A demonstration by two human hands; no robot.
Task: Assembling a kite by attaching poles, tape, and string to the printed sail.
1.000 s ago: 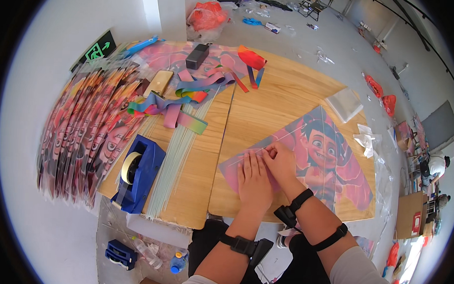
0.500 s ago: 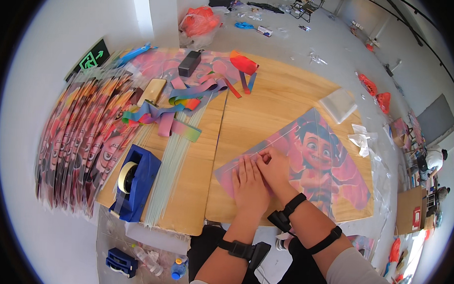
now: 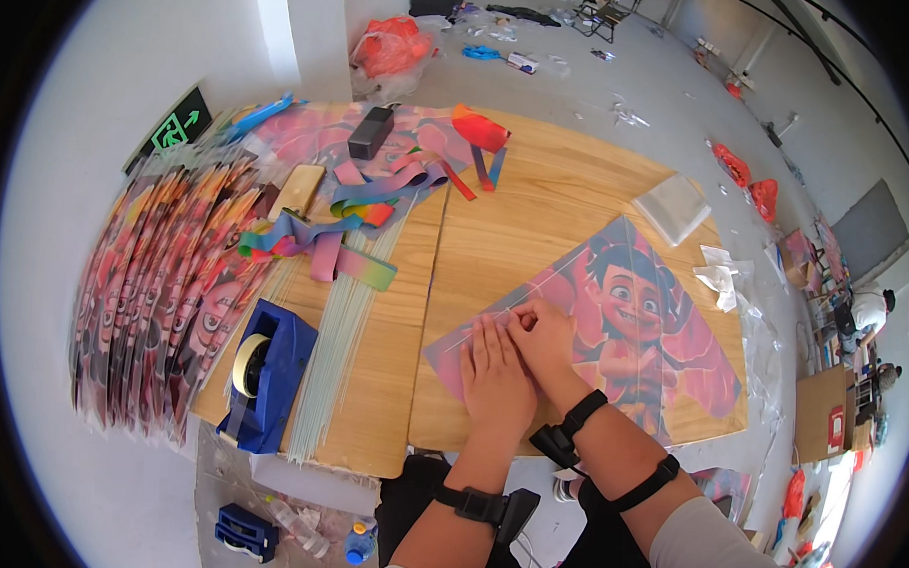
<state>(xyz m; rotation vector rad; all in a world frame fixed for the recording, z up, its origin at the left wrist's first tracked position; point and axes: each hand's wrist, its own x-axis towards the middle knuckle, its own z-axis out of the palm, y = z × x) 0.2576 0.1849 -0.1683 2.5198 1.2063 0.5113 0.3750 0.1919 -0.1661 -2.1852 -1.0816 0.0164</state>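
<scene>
Head view: a person works at a wooden table point(image 3: 568, 178), and I get my bearings from the blue tape dispenser point(image 3: 286, 378). Well to its right lies the printed sheet point(image 3: 627, 365), flat on the tabletop, with one corner pointing back toward the dispenser. The left hand point(image 3: 495, 376) is spread flat over that corner, fingers straight and close together, gripping nothing that I can see. Just beside it, on the side farther from the dispenser, the right hand point(image 3: 543, 342) is curled closed, thumb and fingertips drawn together at the sheet's edge; I cannot tell whether anything is pinched between them.

Immediately right of the dispenser runs a bundle of thin sticks point(image 3: 342, 350); beyond its far end lie colourful ribbons point(image 3: 365, 269) and a phone point(image 3: 299, 190). To its left stands a row of wrapped prints point(image 3: 163, 304).

I would judge the step in hand to be pressing down or fixing something along that edge, the left hand steadying while the right does the fine work. To my mind the next move calls for a firm left palm, so the sheet doesn't slide or crease, and light fingertip pressure following the edge. Fetching tape or another stick would mean freeing a hand.
</scene>
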